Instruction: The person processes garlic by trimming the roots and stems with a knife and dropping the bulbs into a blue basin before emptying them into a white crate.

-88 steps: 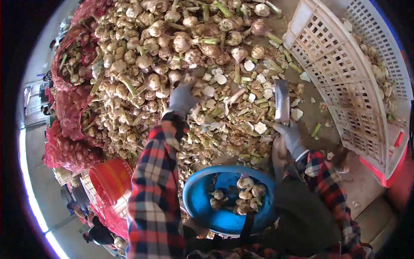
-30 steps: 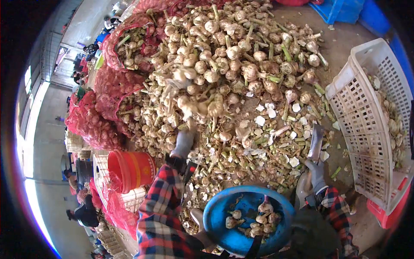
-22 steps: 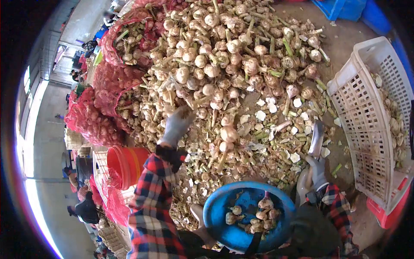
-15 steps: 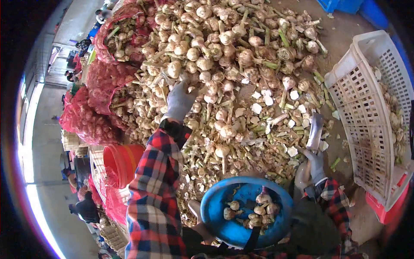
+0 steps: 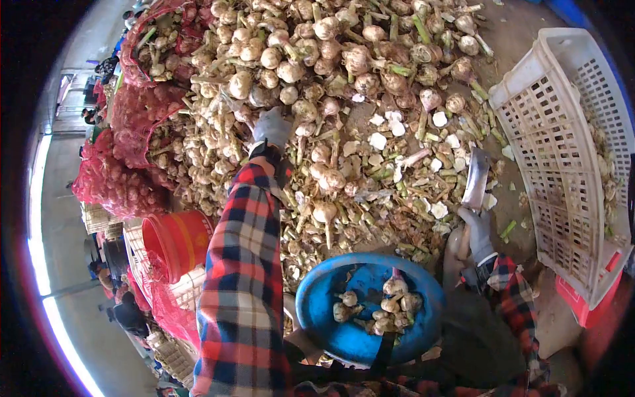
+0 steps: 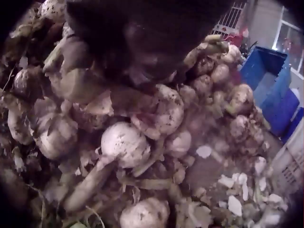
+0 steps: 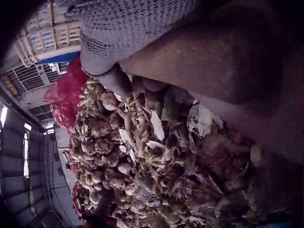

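My left hand (image 5: 271,127), in a grey glove, reaches into the heap of garlic bulbs (image 5: 291,69). Its fingers are hidden among the bulbs, so I cannot tell whether it grips one. Close below that hand in the left wrist view lies a pale garlic bulb (image 6: 126,145) with its stalk attached. My right hand (image 5: 479,233), gloved too, holds a cleaver (image 5: 476,178) with its broad blade pointing away over the trimmings. The right wrist view shows the knitted glove (image 7: 133,35) from close up. A blue basin (image 5: 317,331) in front of me contains several garlic bulbs (image 5: 390,304).
Cut stalks and peelings (image 5: 390,198) cover the floor between heap and basin. A white plastic crate (image 5: 549,152) leans at the right, with garlic inside. Red mesh sacks (image 5: 119,175) and a red bucket (image 5: 175,245) stand at the left. Other people sit in the left background.
Several bulbs now lie on the trimmings nearer the basin. My left hand pulled back toward me, then reached into the heap again. The right hand keeps hold of the cleaver; the head view has shifted.
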`<state>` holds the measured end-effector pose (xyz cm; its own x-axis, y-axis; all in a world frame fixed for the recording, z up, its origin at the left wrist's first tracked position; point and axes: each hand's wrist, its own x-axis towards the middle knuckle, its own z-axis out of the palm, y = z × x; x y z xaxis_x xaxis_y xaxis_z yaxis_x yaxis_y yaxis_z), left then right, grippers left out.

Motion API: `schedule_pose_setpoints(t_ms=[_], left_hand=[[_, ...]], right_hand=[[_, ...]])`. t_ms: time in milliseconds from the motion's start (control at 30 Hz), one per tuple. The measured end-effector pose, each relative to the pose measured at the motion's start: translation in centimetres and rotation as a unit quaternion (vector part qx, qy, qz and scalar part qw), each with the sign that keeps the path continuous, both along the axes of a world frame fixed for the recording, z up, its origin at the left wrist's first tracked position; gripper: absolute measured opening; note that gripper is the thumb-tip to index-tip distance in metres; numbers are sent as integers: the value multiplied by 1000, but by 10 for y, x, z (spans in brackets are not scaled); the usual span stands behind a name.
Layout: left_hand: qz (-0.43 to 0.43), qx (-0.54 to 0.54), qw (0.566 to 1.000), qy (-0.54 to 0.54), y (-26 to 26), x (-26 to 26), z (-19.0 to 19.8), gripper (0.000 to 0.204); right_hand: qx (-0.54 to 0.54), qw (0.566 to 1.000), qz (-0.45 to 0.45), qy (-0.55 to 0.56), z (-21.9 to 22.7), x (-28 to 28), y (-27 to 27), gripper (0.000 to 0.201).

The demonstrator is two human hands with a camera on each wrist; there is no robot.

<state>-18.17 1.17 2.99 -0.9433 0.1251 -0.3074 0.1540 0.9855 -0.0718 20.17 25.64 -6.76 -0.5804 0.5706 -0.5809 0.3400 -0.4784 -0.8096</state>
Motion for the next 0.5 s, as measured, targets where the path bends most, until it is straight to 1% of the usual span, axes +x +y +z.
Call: schedule_pose_setpoints(t_ms=[33, 67, 100, 167, 233, 267, 300, 333, 367, 400, 433, 467, 500], left_hand=[[14, 39, 999, 15, -11, -6, -23, 55], [27, 77, 996, 31, -12, -5, -26, 55], [27, 77, 996, 32, -15, -1, -29, 55], [-27, 144, 989, -24, -14, 36, -15, 51], [-76, 198, 975, -70, -26, 71, -31, 45], [45, 336, 926, -163, -31, 84, -29, 43], [165, 458, 837, -250, -37, 95, -26, 41], [190, 491, 799, -290, -45, 101, -19, 33], [192, 490, 800, -290, -49, 106, -15, 33], [230, 582, 713, -316, -53, 109, -10, 32], [263, 664, 614, -335, -54, 111, -3, 31], [225, 706, 569, -356, -54, 108, 4, 32], [292, 750, 507, -309, -48, 105, 8, 33]], right_hand=[[4, 1000, 2, 4, -2, 1, 1, 18], [-4, 1000, 5, -3, 4, -1, 0, 18], [-4, 1000, 4, -2, 8, -3, 0, 18], [17, 1000, -2, -14, 12, -6, -1, 19], [16, 1000, -4, -15, 7, -4, -1, 19], [17, 1000, -5, -16, 3, -3, 0, 19], [16, 1000, -6, -19, -1, 0, 1, 19], [32, 999, -6, -19, -7, 2, 2, 22], [47, 999, -6, -18, -11, 3, 3, 25], [45, 999, -4, -19, -13, 4, 3, 25], [23, 999, -10, -31, -15, 4, 3, 28], [2, 999, -17, -43, -16, 4, 3, 32], [2, 999, -16, -44, -17, 5, 5, 32]])
